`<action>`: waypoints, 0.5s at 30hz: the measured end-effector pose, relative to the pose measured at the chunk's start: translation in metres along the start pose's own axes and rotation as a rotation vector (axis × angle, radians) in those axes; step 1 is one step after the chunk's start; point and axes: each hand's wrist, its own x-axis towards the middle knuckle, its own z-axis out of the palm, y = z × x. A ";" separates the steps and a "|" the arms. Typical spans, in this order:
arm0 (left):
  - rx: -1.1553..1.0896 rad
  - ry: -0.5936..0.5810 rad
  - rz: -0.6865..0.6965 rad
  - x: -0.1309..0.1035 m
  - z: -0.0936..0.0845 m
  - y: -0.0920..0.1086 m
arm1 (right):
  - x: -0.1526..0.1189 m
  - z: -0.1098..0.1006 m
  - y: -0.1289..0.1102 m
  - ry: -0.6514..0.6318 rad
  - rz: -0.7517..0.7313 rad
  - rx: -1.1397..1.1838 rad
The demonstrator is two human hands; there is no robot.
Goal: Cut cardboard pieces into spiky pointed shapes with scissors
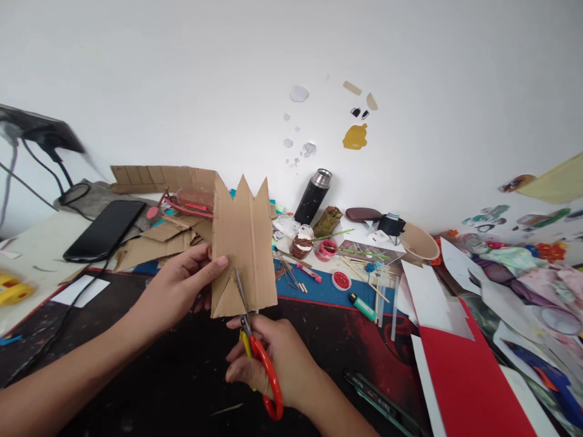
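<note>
The cardboard piece (245,237) is held up over the middle of the tabletop (159,370), between the near edge and the clutter along the back. Its long axis runs top to bottom, with three pointed teeth on the upper end and a plain lower edge facing the person.

The left hand (189,279) grips it by the left side, thumb pressed flat on the front face and fingers largely hidden behind. The right hand (285,358), just below the lower edge, is closed around the handles of the scissors (259,349).

The key relation is at that lower edge: one blade lies across the front face, left of the middle, slanting up and slightly left toward the left thumb; the other blade is mostly hidden. The cardboard is thus beyond the right hand and to the right of the left, which is the one touching it. Left of the blade runs a slanting line, whether cut or crease cannot be told.

Cardboard scraps (155,252) and a phone (104,230) lie toward the tabletop's far left corner; a black flask (312,197) stands tilted near its back edge.
</note>
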 end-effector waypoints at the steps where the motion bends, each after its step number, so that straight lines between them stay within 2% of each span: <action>1: 0.006 -0.003 0.003 0.000 0.000 0.001 | 0.000 0.001 0.001 0.018 -0.015 -0.021; 6: 0.027 -0.016 0.036 -0.005 0.003 0.004 | 0.000 0.004 0.005 0.072 -0.052 -0.121; 15: 0.038 -0.034 0.026 -0.007 0.007 0.009 | -0.001 0.003 -0.005 0.098 -0.076 -0.186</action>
